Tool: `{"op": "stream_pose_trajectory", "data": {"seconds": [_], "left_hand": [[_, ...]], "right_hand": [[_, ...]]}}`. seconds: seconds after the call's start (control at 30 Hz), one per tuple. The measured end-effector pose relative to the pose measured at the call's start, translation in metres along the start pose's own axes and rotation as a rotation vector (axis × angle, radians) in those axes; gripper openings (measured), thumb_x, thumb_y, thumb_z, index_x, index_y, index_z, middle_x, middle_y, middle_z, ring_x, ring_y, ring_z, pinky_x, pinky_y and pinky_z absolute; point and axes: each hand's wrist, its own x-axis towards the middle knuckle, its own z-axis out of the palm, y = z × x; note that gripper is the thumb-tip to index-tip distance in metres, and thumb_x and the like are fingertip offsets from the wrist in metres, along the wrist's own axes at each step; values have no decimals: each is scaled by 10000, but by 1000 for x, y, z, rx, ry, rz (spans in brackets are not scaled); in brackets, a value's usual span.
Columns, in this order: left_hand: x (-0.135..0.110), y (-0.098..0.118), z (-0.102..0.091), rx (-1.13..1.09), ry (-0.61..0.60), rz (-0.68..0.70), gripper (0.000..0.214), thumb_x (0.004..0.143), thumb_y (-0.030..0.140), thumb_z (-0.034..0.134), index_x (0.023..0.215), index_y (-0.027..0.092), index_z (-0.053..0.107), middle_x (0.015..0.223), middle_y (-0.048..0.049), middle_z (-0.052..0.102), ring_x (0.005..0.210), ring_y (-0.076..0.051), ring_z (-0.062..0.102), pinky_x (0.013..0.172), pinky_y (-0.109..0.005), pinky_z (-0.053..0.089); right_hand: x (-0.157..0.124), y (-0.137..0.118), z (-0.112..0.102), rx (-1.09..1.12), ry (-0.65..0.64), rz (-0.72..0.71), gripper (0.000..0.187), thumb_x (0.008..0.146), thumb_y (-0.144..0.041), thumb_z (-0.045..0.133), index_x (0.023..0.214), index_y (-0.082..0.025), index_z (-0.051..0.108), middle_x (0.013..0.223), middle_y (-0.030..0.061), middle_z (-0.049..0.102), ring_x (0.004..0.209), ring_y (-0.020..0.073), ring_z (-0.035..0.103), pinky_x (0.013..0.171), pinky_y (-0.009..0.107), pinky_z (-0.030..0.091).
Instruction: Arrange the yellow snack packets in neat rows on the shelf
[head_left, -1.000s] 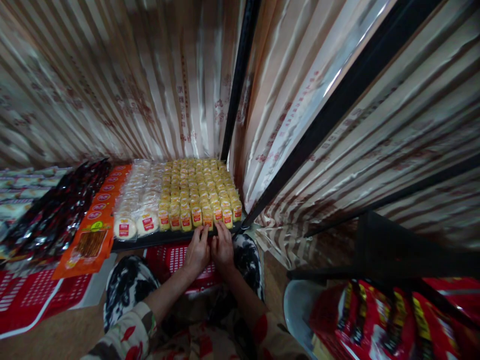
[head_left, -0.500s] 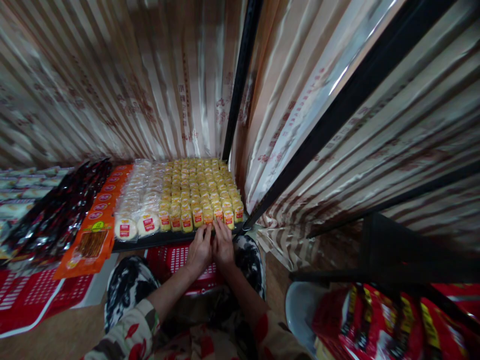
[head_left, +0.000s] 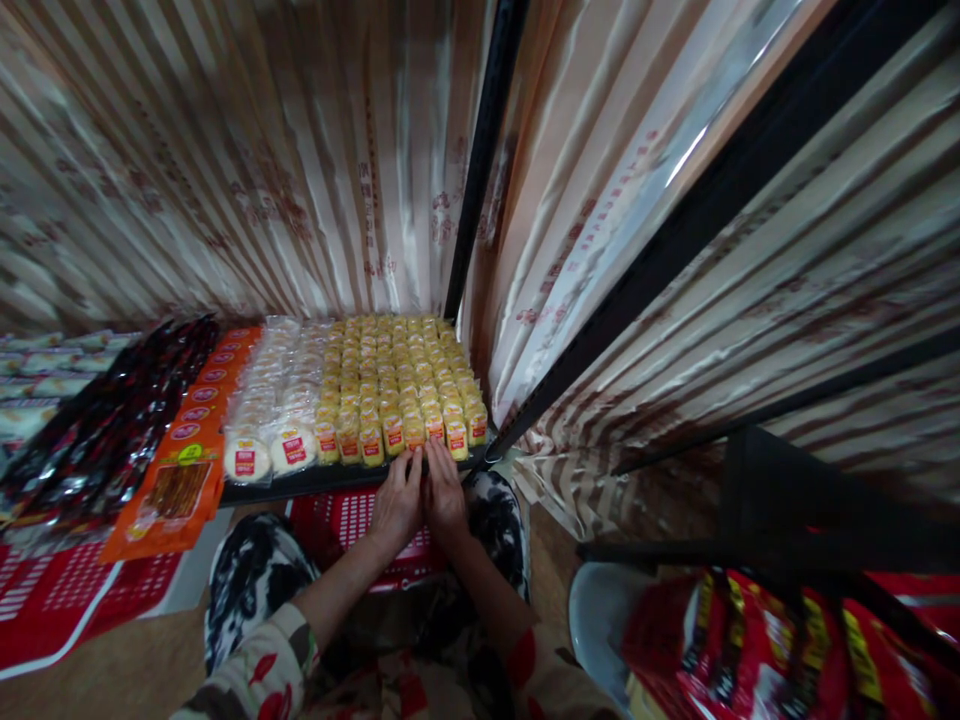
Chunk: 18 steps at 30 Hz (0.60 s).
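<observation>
Rows of yellow packaged cakes (head_left: 397,370) in clear wrappers with red labels fill the right end of a low black shelf (head_left: 300,487). My left hand (head_left: 399,500) reaches to the shelf's front edge, its fingertips at the lower part of a front yellow packet (head_left: 415,430). Close beside it, my right hand (head_left: 444,495) has its fingers stretched forward, the tips against the neighbouring front packets. Neither hand is visibly wrapped round a packet. The palms and undersides of the fingers are hidden.
Left of the yellow rows lie white round packaged cakes (head_left: 292,448), orange snack bags (head_left: 176,490) and dark shiny packets (head_left: 97,430). Red baskets (head_left: 352,515) sit below the shelf. Black posts (head_left: 480,170) and striped curtain (head_left: 337,180) enclose the corner. Red bags (head_left: 757,640) lie at lower right.
Both hands stay at the front packets with almost the same finger pose. The view has shifted very slightly; no packet has visibly moved.
</observation>
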Motion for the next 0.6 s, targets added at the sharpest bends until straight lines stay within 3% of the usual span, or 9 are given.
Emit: {"op": "stream_pose_trajectory", "data": {"seconds": [0.13, 0.3, 0.6], "left_hand": [[0, 3, -3, 17, -43, -24, 586, 780, 52, 379, 1358, 84, 285, 1282, -189, 426, 1222, -247, 416, 928, -353, 461], [-1, 3, -2, 42, -54, -31, 632, 751, 18, 372, 1370, 89, 264, 1286, -189, 421, 1230, -247, 405, 931, -361, 455], [-3, 1, 1, 47, -31, -14, 671, 745, 26, 395, 1391, 107, 232, 1289, -187, 425, 1238, -243, 396, 942, -371, 445]], "right_hand": [[-6, -3, -9, -46, 115, -2, 491, 876, -116, 290, 1359, -159, 372, 1429, 123, 357, 1358, 224, 247, 1059, 491, 325], [-9, 2, -19, -142, 206, 132, 478, 840, -104, 340, 1298, -186, 449, 1503, 102, 184, 1365, 284, 188, 1029, 570, 300], [-2, 10, -11, -84, 146, 119, 581, 847, -96, 301, 1418, -175, 223, 1488, 123, 221, 1365, 250, 199, 1035, 543, 322]]}}
